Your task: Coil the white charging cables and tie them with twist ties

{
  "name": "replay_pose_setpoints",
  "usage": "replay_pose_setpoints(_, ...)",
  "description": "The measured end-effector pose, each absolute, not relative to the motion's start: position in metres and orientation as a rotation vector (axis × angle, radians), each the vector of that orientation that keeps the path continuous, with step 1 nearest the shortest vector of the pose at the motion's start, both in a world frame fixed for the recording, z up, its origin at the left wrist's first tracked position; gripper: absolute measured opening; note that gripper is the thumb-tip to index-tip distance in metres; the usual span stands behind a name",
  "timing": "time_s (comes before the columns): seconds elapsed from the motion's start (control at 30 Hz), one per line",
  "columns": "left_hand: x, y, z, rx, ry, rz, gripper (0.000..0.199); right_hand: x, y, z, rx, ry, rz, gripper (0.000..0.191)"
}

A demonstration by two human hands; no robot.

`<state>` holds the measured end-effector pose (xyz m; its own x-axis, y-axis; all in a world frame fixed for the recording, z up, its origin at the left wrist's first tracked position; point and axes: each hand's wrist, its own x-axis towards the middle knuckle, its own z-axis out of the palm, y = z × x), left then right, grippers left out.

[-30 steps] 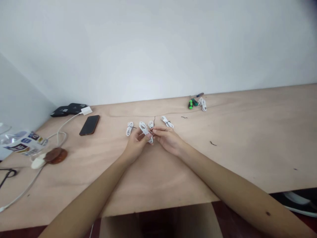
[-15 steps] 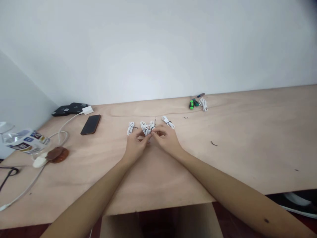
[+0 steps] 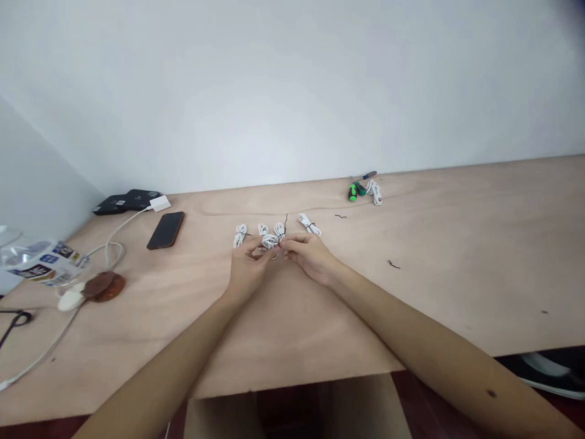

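Logged from my remote station, head camera. A plywood tabletop [image 3: 411, 292] fills the lower view below a white wall [image 3: 292, 79]. A cardboard box [image 3: 292, 414] shows under its near edge, and part of a shoe [image 3: 548, 372] shows at lower right.

My operator's two bare forearms reach in from the bottom corners. The left hand [image 3: 249, 268] and right hand [image 3: 311, 256] are together at mid-table, fingertips meeting on a small coiled white cable [image 3: 269, 242]. The coil is pinched between them just above the wood; I cannot tell how firmly each hand bears on it.

Four more white cable coils lie nearby. Three sit in a loose row just behind the hands [image 3: 240, 235] [image 3: 262, 229] [image 3: 309, 224], and a fourth [image 3: 279, 230] lies almost touching the held coil, with a thin black wire [image 3: 286, 222] standing up from it.

Farther right, a fifth coil [image 3: 375, 192] lies beside two green-handled screwdrivers [image 3: 354, 191].

At left are a black smartphone [image 3: 165, 230], flat black devices [image 3: 128, 201], a white adapter [image 3: 159, 203] with its white cable [image 3: 114, 235], a printed plastic packet [image 3: 46, 262], and a brown round object [image 3: 105, 286]. Small black wire scraps [image 3: 339, 216] lie on the wood.
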<state>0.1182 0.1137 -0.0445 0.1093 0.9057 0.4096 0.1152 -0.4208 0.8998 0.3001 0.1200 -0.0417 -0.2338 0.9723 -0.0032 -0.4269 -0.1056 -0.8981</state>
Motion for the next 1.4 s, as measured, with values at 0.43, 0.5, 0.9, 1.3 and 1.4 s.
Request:
replay_pose_setpoints(0.43,0.114,0.115,-0.035,1.519,0.955,1.205,0.034,0.298,0.119,-0.043,-0.748,-1.225,1.33,0.017)
replay_pose_setpoints(0.5,0.113,0.115,-0.034,1.414,0.916,1.173,0.037,0.301,0.12,-0.04,-0.718,-1.339,1.208,0.014)
replay_pose_setpoints(0.9,0.105,0.116,-0.027,1.387,0.887,1.088,0.029,0.31,0.112,-0.024,-0.766,-1.631,0.967,0.033)
replay_pose_setpoints(1.3,0.101,0.116,-0.031,1.805,1.038,1.296,0.02,0.314,0.12,-0.036,-0.769,-1.433,1.426,0.029)
replay_pose_setpoints(1.4,0.1,0.118,-0.032,1.809,1.015,1.258,0.022,0.313,0.121,-0.038,-0.776,-1.439,1.429,0.027)
